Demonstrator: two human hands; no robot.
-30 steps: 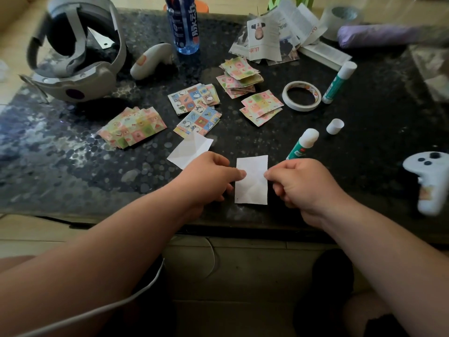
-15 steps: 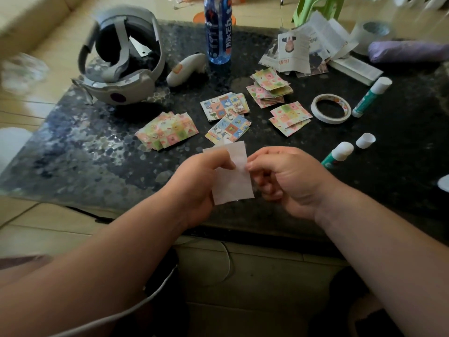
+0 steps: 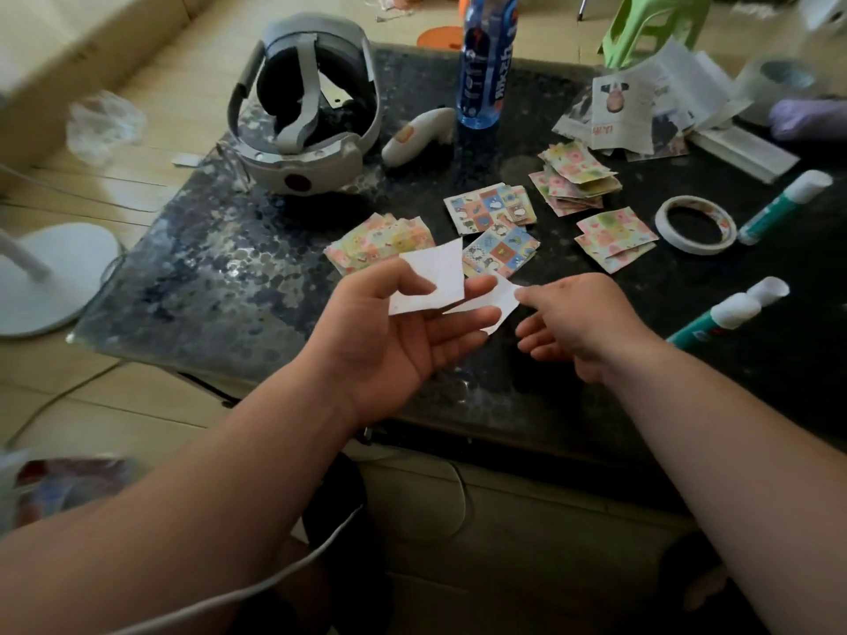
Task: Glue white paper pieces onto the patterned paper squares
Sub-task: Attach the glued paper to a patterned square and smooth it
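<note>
Freed from the slack right hand (image 3: 577, 327), the small white paper piece (image 3: 435, 279) sits pinched in the left hand (image 3: 389, 341), awaiting, I'd guess, the green-and-white glue stick (image 3: 719, 318).

The paper piece (image 3: 435, 279) you hold is plain white. Just beyond it, a stack of squares (image 3: 380, 239) shows pastel pink, yellow and green checks. Beyond and right of it, cartoon squares (image 3: 502, 249) show blue and orange checks. The table (image 3: 206, 277) is black, speckled grey. Right of the paper piece, the glue stick (image 3: 710, 320) is green, white-topped.
</note>
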